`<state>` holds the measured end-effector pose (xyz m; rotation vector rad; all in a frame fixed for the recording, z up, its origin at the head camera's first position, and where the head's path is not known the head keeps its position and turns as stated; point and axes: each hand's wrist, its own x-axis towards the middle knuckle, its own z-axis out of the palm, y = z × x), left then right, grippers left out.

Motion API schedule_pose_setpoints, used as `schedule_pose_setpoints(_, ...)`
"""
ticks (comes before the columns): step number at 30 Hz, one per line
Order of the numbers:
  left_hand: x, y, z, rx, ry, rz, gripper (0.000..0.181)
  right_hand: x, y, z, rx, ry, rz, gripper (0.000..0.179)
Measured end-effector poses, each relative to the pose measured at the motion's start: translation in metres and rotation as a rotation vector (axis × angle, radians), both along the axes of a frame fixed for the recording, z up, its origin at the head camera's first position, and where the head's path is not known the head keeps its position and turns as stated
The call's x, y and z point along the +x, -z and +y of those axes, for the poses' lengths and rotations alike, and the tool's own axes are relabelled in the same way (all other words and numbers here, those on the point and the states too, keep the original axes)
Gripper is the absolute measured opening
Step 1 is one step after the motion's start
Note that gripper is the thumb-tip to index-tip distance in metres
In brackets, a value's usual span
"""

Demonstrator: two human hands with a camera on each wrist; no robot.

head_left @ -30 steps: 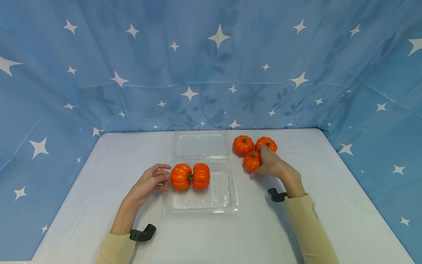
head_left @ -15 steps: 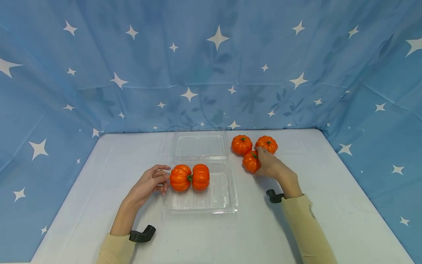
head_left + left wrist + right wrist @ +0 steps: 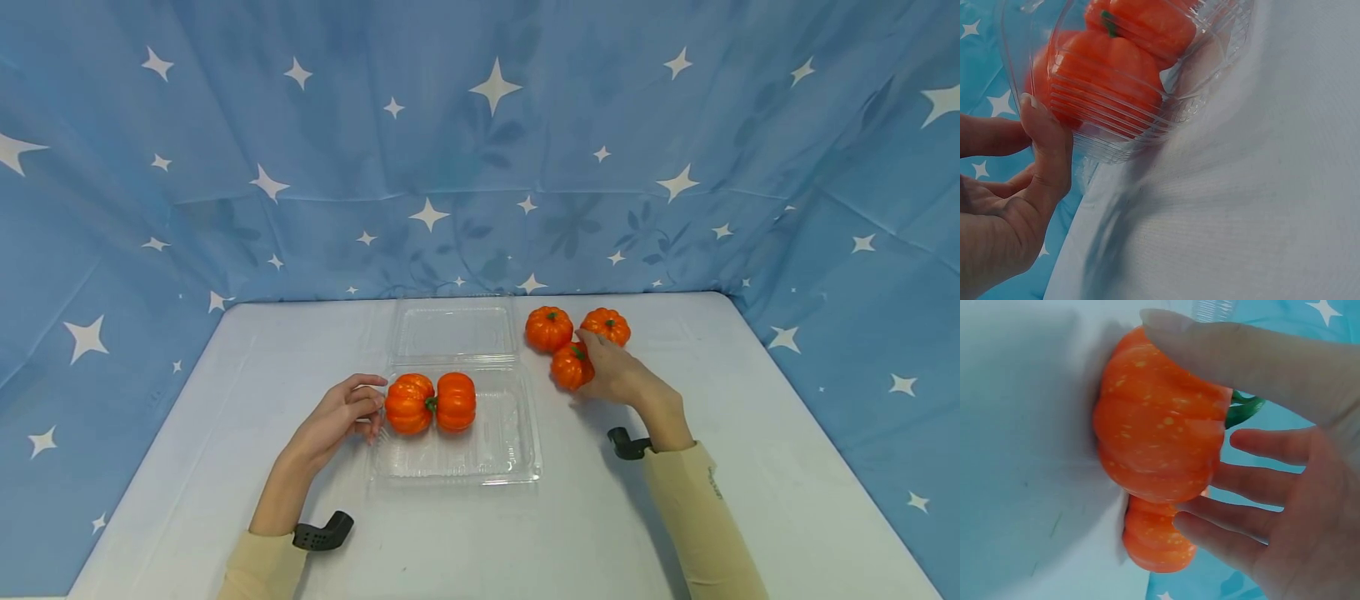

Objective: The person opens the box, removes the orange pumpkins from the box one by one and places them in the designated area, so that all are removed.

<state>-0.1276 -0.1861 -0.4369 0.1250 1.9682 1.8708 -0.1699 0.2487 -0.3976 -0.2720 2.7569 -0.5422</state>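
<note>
Two orange toy pumpkins (image 3: 409, 404) with green stems lie in a clear plastic clamshell box (image 3: 501, 421), whose lid (image 3: 456, 329) is folded back. At the box's left edge my left hand (image 3: 337, 421) pinches the rim between thumb and fingers, beside the leftmost pumpkin (image 3: 1107, 81). My right hand (image 3: 622, 371) is around the nearest of three toy pumpkins at the box's right. Its thumb lies along one side of that pumpkin (image 3: 1160, 419), and the fingers reach round the stem side, partly hidden behind it.
Behind the pumpkin at my right hand sit two others, one to the left (image 3: 550, 329) and one to the right (image 3: 606, 325). The white-covered table (image 3: 465, 542) ends at a blue star-patterned curtain (image 3: 465, 150).
The pumpkin at my right hand has turned slightly, and the back left one has shifted a little left. My right hand has shifted only slightly; my left hand stays at the box.
</note>
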Motion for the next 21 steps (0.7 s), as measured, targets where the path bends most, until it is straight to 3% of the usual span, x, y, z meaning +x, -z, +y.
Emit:
schedule_pose_setpoints(6, 0.0, 0.0, 0.0, -0.009, 0.0, -0.004, 0.044, 0.002, -0.003, 0.0, -0.007, -0.025, 0.043, 0.091)
schedule_pose_setpoints(15, 0.0, 0.0, 0.0, -0.013, 0.002, -0.005, 0.044, 0.007, -0.014, -0.001, -0.061, 0.02, 0.03, 0.092)
schedule_pose_setpoints(21, 0.0, 0.0, -0.001, -0.012, 0.001, -0.003, 0.044, 0.006, -0.018, -0.004, -0.084, 0.003, 0.089, 0.084)
